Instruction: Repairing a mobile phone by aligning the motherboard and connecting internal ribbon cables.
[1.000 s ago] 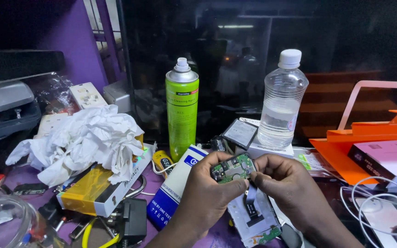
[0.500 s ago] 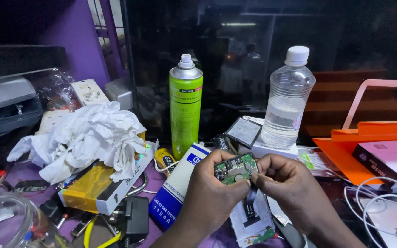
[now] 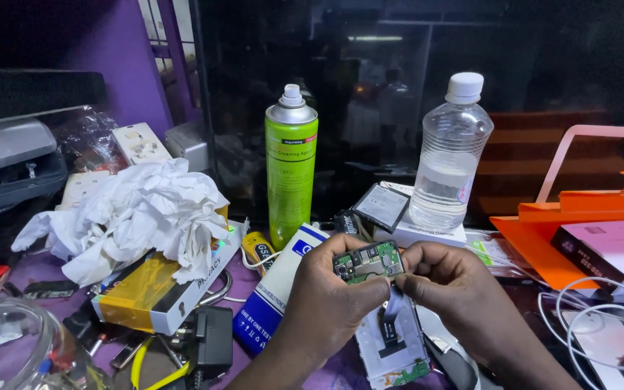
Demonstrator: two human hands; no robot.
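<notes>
- Left hand (image 3: 326,303) is curling closed around the left edge of a small green circuit board (image 3: 368,261), thumb pressing its lower edge.
- Right hand (image 3: 456,289) is pinching the board's right end, fingers folded in tight, thumb lying under it.
- Board is sitting raised between both hands, just above an opened white phone frame (image 3: 391,347) lying on the purple table (image 3: 37,267).
- A dark flex ribbon (image 3: 391,310) is hanging from the board toward the frame.
- Green spray can (image 3: 291,170) is standing upright behind the hands; clear water bottle (image 3: 451,155) is standing to its right, well apart.
- Crumpled white tissue (image 3: 135,217) is resting on a yellow-and-white box (image 3: 160,292) at left.
- Blue-and-white carton (image 3: 276,289) is lying just beside the left wrist.
- White cable (image 3: 594,310) is coiling at right.
</notes>
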